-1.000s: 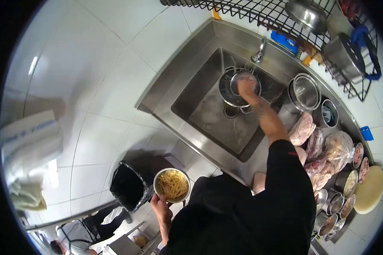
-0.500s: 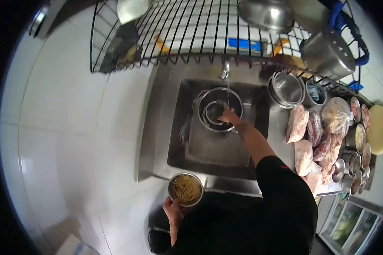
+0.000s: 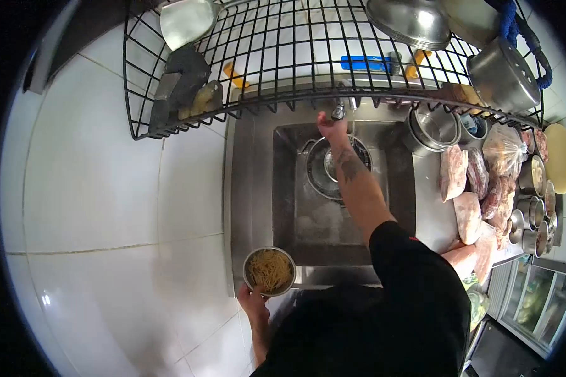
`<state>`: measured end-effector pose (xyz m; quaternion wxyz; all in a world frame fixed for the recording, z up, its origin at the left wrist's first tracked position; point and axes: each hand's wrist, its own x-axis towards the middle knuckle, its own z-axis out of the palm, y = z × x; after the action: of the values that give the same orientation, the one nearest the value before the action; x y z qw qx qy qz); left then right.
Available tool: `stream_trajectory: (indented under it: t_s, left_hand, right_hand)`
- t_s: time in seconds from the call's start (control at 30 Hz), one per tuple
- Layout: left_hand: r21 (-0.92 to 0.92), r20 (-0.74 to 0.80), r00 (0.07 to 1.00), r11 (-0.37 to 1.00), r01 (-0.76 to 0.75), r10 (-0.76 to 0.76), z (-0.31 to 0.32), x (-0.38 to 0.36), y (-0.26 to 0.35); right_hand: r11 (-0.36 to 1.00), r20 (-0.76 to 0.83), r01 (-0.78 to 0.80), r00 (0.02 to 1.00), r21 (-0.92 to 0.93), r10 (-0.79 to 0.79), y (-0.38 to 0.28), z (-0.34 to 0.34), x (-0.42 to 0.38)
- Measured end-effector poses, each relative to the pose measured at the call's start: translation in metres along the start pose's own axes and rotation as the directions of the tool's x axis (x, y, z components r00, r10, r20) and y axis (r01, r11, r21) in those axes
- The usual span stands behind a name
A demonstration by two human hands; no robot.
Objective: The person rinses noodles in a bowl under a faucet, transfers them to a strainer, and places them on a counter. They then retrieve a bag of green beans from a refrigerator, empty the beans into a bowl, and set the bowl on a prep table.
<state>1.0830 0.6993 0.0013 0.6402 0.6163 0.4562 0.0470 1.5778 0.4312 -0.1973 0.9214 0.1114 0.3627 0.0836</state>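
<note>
In my left hand point(image 3: 253, 303) is a small round metal bowl point(image 3: 248, 267), gripped by its near rim with the thumb over the edge. Thin yellowish strips like cut noodles point(image 3: 270, 269) fill it. My right hand point(image 3: 332, 127) reaches over the back of the sink, beside the metal tap point(image 3: 339, 112), with fingers apart and nothing seen in them. Below my right forearm, a metal pot with loop handles point(image 3: 312, 171) stands in the sink point(image 3: 283, 220). A smaller round vessel shows inside it, partly hidden by the arm.
A black wire rack point(image 3: 283, 94) hangs over the sink's back, holding a spatula point(image 3: 187, 22), a metal bowl point(image 3: 415, 25) and a pot point(image 3: 503, 78). To the right, the counter carries stacked pots point(image 3: 431, 129), wrapped meat pieces point(image 3: 467, 217) and several small containers point(image 3: 529, 212).
My right hand has left the pot in the sink and moved up to the tap. My left hand still holds the bowl of strips. The camera view has shifted.
</note>
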Motion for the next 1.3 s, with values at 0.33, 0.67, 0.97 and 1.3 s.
stream_trajectory:
  t_s: [0.33,0.67,0.97,1.3]
  left_hand:
    - [0.039,0.117,0.987,0.992,-0.118,0.113,0.039,0.035,-0.042]
    - [0.102,0.625,0.764,0.988,0.12,-0.157,0.292,0.13,-0.04]
    - [0.173,0.697,0.716,0.963,-0.207,0.029,0.431,0.146,0.006]
    - [0.174,0.809,0.576,0.984,-0.042,-0.118,0.371,0.148,0.066]
  right_hand:
    - [0.352,0.358,0.73,0.622,-0.586,-0.696,-0.006,-0.02,-0.018]
    - [-0.168,0.438,0.426,0.898,-0.889,-0.045,-0.049,-0.004,-0.188]
    - [-0.872,0.832,0.282,0.511,-0.4,-0.217,-0.114,-0.025,-0.214]
    - [0.217,0.34,0.373,0.924,-0.902,-0.175,-0.063,-0.043,-0.219]
